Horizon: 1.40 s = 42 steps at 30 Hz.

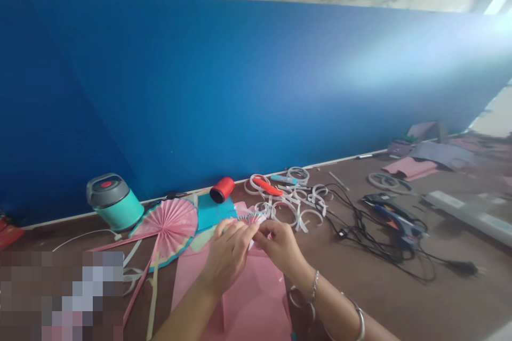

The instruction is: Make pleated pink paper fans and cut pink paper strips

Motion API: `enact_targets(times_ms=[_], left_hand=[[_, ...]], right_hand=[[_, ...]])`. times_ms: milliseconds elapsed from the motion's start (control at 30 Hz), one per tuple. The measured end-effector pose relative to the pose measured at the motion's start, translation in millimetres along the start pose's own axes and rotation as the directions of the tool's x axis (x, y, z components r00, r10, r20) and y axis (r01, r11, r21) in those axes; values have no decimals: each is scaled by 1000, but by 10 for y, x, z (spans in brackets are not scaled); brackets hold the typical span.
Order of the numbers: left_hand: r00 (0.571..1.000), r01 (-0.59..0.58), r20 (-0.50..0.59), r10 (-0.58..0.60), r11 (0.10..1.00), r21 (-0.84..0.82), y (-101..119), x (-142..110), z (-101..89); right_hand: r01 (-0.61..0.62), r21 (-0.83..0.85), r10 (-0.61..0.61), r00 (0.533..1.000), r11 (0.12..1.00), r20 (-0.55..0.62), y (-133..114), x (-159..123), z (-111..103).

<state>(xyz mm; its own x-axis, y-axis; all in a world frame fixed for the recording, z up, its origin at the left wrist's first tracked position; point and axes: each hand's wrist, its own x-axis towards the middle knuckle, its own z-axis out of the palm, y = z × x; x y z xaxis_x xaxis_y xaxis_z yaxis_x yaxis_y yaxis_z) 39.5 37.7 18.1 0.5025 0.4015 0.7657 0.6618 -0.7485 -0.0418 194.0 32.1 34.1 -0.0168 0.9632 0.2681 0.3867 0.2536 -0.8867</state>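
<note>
A small pleated paper fan (251, 218), pink with a dark-striped edge, is held up between my two hands. My left hand (230, 256) is closed on its left side, with the fingers bent over the folds. From the right, my right hand (280, 245) pinches at the fan's white edge; its fingertips partly hide that spot. Below both hands lie pink paper sheets (256, 287). To the left rests a larger round pink pleated fan (170, 224) with a blue and cream rim and long strips hanging from it.
A red thread spool (222, 190) stands on blue paper (210, 213). Curled white paper strips (308, 197), orange-red scissors or a cutter (267, 186) and a light-blue pen (284, 179) lie beyond my hands. A turquoise lidded container (116, 205) is left; a glue gun (400, 226) with black cords is right.
</note>
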Motion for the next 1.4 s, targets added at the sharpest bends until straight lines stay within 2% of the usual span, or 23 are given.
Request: enact_targets(times_ms=[233, 500, 667, 833, 867, 900, 933, 1033, 1167, 1233, 1267, 1333, 1400], left_hand=[[1000, 26, 5, -26, 1000, -7, 7, -28, 27], [995, 72, -61, -73, 997, -16, 19, -8, 27], [985, 141, -98, -144, 989, -37, -51, 36, -9], [970, 223, -91, -224, 975, -17, -189, 61, -58], [969, 230, -84, -231, 973, -13, -216, 64, -70], [969, 236, -78, -235, 972, -7, -242, 67, -81], [968, 240, -76, -239, 971, 2, -266, 69, -93], [966, 251, -76, -246, 967, 53, -332, 77, -126], [965, 260, -51, -256, 962, 84, -393, 87, -158], [963, 270, -34, -268, 960, 72, -414, 89, -167], [960, 278, -30, -277, 958, 65, -421, 89, -169], [954, 298, -27, -297, 953, 58, -431, 88, -171], [949, 314, -21, -314, 948, 54, -433, 87, -170]], right_hand=[[25, -71, -32, 994, 997, -100, 73, -32, 99], [10, 78, 1, 991, 997, -137, 51, -32, 112], [-100, 246, 136, 982, 964, -133, 69, 35, 23], [-119, 346, 231, 924, 931, -304, 231, 222, -212], [-121, 354, 253, 900, 927, -355, 279, 263, -271], [-135, 337, 280, 860, 932, -427, 330, 301, -330], [-145, 322, 289, 840, 935, -459, 383, 336, -387], [-166, 274, 289, 816, 947, -502, 530, 404, -513], [-162, 122, 200, 863, 979, -465, 624, 420, -492], [-58, -39, 37, 912, 998, -408, 605, 396, -411], [31, -148, -78, 941, 989, -329, 581, 375, -364], [219, -331, -248, 967, 918, -50, 513, 314, -268], [307, -391, -240, 948, 868, 211, 443, 235, -180]])
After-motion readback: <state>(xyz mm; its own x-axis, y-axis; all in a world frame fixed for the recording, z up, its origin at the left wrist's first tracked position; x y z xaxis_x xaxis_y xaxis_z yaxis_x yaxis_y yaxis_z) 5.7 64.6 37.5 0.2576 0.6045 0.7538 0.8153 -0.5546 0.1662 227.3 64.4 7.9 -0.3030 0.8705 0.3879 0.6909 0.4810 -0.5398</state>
